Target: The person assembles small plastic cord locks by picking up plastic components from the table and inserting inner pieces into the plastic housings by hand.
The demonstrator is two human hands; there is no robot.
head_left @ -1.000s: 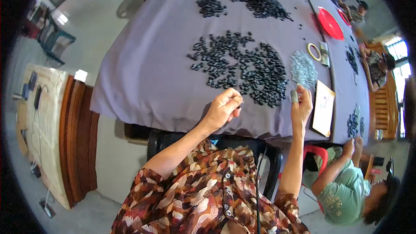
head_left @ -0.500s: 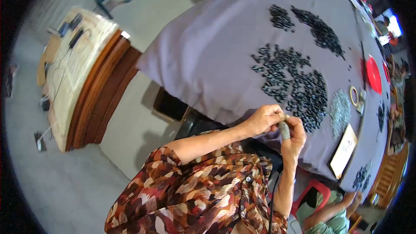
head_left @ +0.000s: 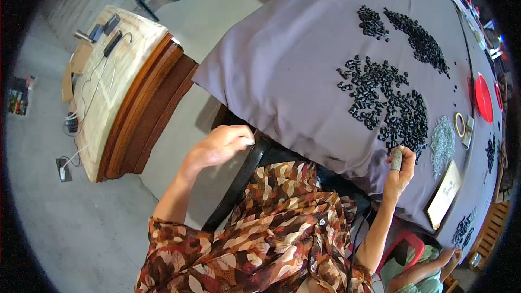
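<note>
In the head view, many black pieces [head_left: 404, 125] lie loose on the table [head_left: 293, 70] at the right hand's [head_left: 400, 165] 12 o'clock and clear pieces [head_left: 443, 144] at its 2, so much seems left; what is done cannot be told. Both it and the left hand [head_left: 220, 144] are curled, each grip's contents unclear. The card [head_left: 445, 194] at 4 o'clock bears a mark too small to read.

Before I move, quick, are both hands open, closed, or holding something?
Left hand: fingers curled closed; can't tell if anything is pinched.
Right hand: fingers bent near the black pieces; can't tell if closed or holding anything.
</note>
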